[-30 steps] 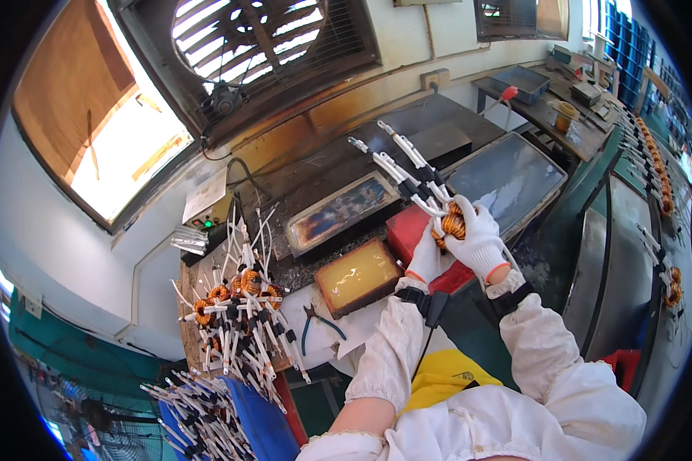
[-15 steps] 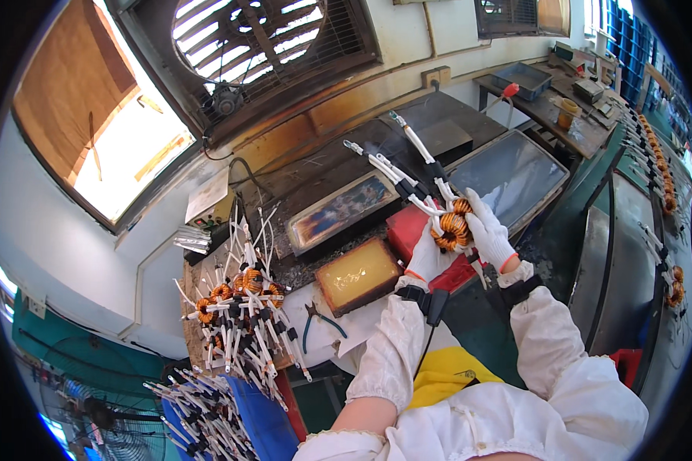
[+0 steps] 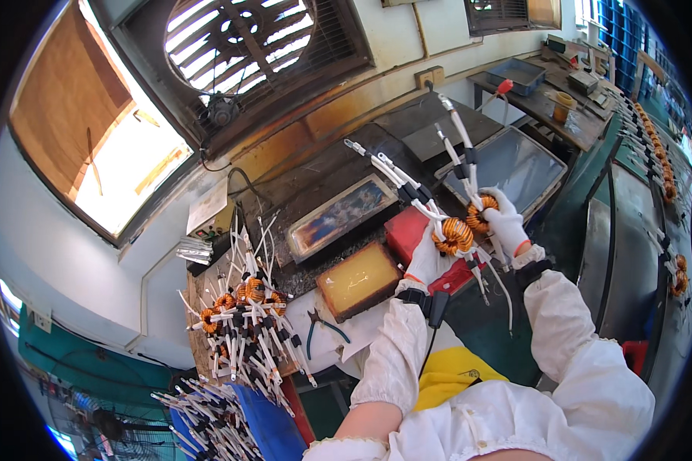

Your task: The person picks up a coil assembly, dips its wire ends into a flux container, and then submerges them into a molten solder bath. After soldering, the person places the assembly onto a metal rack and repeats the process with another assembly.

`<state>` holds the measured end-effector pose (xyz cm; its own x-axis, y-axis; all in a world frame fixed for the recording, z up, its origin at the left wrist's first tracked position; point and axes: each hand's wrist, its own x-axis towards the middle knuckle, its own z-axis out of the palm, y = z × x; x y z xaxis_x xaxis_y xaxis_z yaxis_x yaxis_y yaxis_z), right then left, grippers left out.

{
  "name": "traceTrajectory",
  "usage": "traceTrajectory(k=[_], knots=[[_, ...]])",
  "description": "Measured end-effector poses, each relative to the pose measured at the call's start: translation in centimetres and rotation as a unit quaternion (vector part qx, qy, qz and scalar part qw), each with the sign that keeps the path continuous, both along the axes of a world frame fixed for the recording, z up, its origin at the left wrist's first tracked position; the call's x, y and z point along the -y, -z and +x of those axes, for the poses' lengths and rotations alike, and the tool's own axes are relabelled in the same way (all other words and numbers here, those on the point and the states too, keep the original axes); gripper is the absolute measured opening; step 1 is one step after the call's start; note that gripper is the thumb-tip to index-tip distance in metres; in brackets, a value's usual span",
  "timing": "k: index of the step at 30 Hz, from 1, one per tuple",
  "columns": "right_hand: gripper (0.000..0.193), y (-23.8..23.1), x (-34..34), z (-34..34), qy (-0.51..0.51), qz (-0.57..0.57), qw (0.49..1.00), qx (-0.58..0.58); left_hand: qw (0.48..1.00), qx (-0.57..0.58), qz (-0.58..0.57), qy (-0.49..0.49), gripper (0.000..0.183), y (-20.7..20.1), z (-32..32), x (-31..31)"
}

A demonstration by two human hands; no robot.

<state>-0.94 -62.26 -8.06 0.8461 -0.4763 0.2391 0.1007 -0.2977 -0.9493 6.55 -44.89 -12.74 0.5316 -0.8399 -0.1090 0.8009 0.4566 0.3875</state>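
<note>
My left hand [image 3: 425, 257], in a white glove, is closed on a ring-shaped copper coil [image 3: 455, 237]. Its white-sleeved leads with black bands point up and away to the left, their metal ends bare. A second copper coil [image 3: 480, 213] is gripped in my gloved right hand [image 3: 507, 225], just right of the first and slightly farther off. Leads from this one rise toward the back, and other white leads hang below the two coils. Part of each hand's fingers is hidden behind its coil.
Left of my hands are a shallow metal trough [image 3: 342, 217] and a pan of amber material [image 3: 359, 280]. A red box [image 3: 407, 230] adjoins my left hand. Pliers [image 3: 323, 326] lie near a heap of coils [image 3: 242, 307] and a blue bin [image 3: 265, 422]. Behind my right hand sits a grey-surfaced tray [image 3: 515, 165].
The two coils, close together before, are now apart. My right hand has shifted right with its coil, whose leads have swung up and right; my left hand has barely moved.
</note>
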Motion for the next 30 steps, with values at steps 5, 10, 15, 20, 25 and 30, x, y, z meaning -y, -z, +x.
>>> traceTrajectory(k=[5,10,15,20,25,30], knots=[[0.052,-1.1,4.9,-3.2,-0.052,0.266,0.962,0.030,0.998,0.007,0.059,-0.004,0.039,-0.6,-0.4,0.1],[0.060,-1.2,7.8,-7.1,-0.081,0.334,0.937,0.058,1.000,-0.020,-0.017,0.007,0.041,1.1,0.3,-0.4],[0.063,-1.5,9.3,-10.7,0.010,0.324,0.945,0.051,0.998,-0.020,0.056,-0.011,0.046,-0.4,-0.4,-0.3],[0.048,-0.9,10.1,-12.5,0.179,0.095,0.964,-0.171,1.000,0.000,0.031,0.001,0.047,0.3,0.3,-0.7],[0.037,0.6,11.8,-14.4,0.211,-0.135,0.939,-0.234,1.000,-0.023,0.012,0.012,0.045,0.1,0.3,-0.2],[0.030,-1.7,10.6,-14.0,0.220,-0.363,0.857,-0.292,0.998,-0.017,0.066,-0.017,0.043,-1.2,-0.6,-0.3]])
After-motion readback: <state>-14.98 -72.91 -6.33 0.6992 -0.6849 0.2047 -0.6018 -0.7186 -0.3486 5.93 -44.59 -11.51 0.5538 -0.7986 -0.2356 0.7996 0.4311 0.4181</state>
